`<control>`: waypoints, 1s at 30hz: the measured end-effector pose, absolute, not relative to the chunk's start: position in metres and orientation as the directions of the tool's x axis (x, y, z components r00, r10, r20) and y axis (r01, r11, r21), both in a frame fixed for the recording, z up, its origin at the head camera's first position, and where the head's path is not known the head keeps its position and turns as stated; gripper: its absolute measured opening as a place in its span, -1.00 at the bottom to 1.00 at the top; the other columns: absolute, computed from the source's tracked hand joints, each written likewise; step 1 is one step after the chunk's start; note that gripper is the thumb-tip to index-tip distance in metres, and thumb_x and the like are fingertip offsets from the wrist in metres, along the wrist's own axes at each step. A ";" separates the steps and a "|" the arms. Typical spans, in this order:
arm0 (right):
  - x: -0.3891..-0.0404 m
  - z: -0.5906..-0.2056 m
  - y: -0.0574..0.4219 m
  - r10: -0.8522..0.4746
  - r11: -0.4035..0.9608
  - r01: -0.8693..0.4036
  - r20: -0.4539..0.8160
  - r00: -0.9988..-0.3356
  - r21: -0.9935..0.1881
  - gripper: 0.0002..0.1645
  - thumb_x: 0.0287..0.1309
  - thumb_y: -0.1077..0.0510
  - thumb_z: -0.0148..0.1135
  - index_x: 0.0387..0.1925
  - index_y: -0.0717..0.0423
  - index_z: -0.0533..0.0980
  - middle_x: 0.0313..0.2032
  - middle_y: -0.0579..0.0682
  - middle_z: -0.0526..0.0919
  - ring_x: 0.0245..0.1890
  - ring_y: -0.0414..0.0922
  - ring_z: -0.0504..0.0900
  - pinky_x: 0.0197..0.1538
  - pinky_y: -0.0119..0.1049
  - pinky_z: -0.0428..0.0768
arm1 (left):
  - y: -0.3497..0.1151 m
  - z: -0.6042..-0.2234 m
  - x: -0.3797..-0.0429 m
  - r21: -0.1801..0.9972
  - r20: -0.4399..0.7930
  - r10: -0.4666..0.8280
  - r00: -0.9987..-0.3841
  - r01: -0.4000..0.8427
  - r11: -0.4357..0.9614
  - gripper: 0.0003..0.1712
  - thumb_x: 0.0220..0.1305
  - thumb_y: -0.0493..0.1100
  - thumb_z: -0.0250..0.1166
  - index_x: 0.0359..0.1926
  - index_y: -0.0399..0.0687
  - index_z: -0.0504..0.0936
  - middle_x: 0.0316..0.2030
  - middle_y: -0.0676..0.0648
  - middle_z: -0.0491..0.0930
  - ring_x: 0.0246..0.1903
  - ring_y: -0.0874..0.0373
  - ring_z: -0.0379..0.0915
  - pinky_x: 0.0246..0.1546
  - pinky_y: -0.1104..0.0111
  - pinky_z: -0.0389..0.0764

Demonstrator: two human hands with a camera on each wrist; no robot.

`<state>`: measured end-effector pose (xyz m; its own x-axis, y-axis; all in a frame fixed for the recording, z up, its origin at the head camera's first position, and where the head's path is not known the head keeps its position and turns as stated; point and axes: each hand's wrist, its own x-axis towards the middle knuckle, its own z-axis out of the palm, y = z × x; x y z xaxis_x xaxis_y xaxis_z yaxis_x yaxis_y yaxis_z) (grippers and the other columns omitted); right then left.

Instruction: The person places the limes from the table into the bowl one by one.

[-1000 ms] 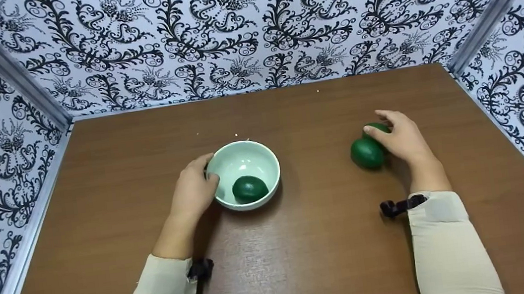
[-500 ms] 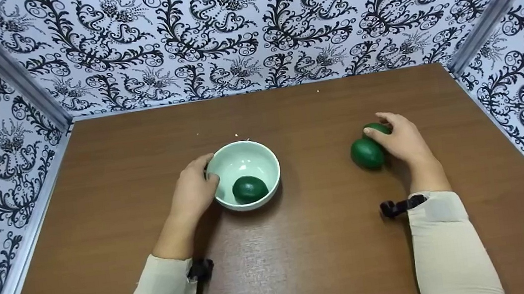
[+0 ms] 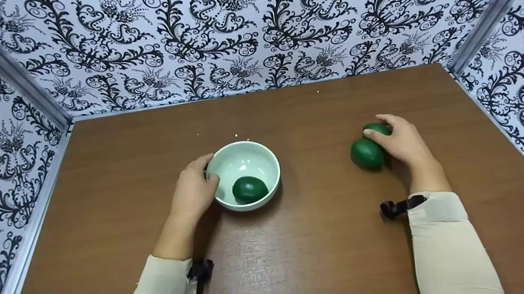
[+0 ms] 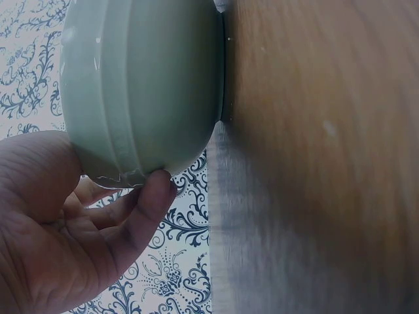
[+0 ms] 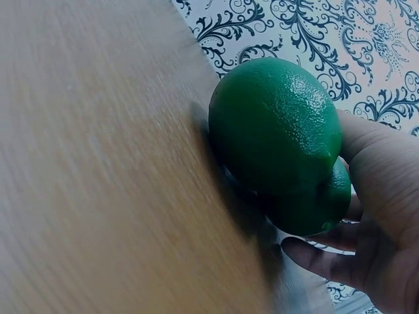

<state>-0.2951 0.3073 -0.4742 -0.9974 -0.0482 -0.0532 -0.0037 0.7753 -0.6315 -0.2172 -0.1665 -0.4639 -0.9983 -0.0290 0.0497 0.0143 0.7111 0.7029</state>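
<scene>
At its left rim, a pale green bowl [image 3: 233, 160] is gripped by my left hand [image 3: 193, 188], thumb over the edge and fingers against the outer wall [image 4: 157, 78]. Inside the bowl lies one dark green lime [image 3: 249, 189]. Two more limes rest close together on the table to the right. My right hand [image 3: 403, 139] holds the farther lime [image 3: 377, 129], thumb on its near left side and fingers round its far side. In the right wrist view the nearer lime [image 5: 275, 124] partly hides the held lime [image 5: 314, 206].
Both hands work over a brown wooden table [image 3: 313, 240]. White panels with black scroll patterns [image 3: 228, 36] enclose it at the back and both sides, joined by grey metal corner posts. Small white specks dot the tabletop behind the bowl. Black wrist mounts [image 3: 394, 208] sit on both sleeves.
My right hand has settled very slightly lower and nearer round the farther lime. The left hand, the bowl and the lime in it stay in place.
</scene>
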 end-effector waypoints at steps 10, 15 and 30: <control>-0.295 -0.476 0.308 -0.049 0.777 -0.002 -0.057 -0.997 -0.630 0.01 0.36 -0.39 0.16 0.56 0.17 0.23 0.46 0.33 0.37 0.46 0.33 0.31 0.47 0.34 0.27 | -0.166 -0.463 -0.217 0.704 0.045 -0.030 -0.999 0.011 0.710 -0.36 0.25 -0.33 0.14 0.39 -0.27 0.50 0.34 -0.31 0.53 0.32 -0.18 0.49 0.36 -0.02 0.48; -0.295 -0.477 0.308 -0.044 0.772 0.005 -0.062 -0.997 -0.635 0.02 0.35 -0.40 0.16 0.56 0.15 0.23 0.46 0.32 0.37 0.46 0.33 0.32 0.47 0.34 0.27 | -0.167 -0.463 -0.217 0.702 0.051 -0.030 -0.998 0.014 0.712 -0.35 0.24 -0.32 0.14 0.39 -0.27 0.51 0.33 -0.32 0.54 0.30 -0.19 0.50 0.36 -0.02 0.48; -0.295 -0.477 0.308 -0.049 0.773 0.005 -0.068 -0.997 -0.634 -0.02 0.34 -0.43 0.15 0.51 0.12 0.31 0.45 0.32 0.38 0.42 0.34 0.36 0.42 0.36 0.31 | -0.167 -0.465 -0.218 0.699 0.033 -0.037 -0.999 -0.003 0.715 -0.35 0.25 -0.31 0.15 0.40 -0.22 0.50 0.34 -0.29 0.54 0.31 -0.17 0.50 0.35 -0.03 0.49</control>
<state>-0.2950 0.3084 -0.4774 -0.9965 -0.0486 -0.0677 0.0053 0.7735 -0.6338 -0.2178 -0.1674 -0.4646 -0.9988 -0.0368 0.0333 -0.0030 0.7149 0.6992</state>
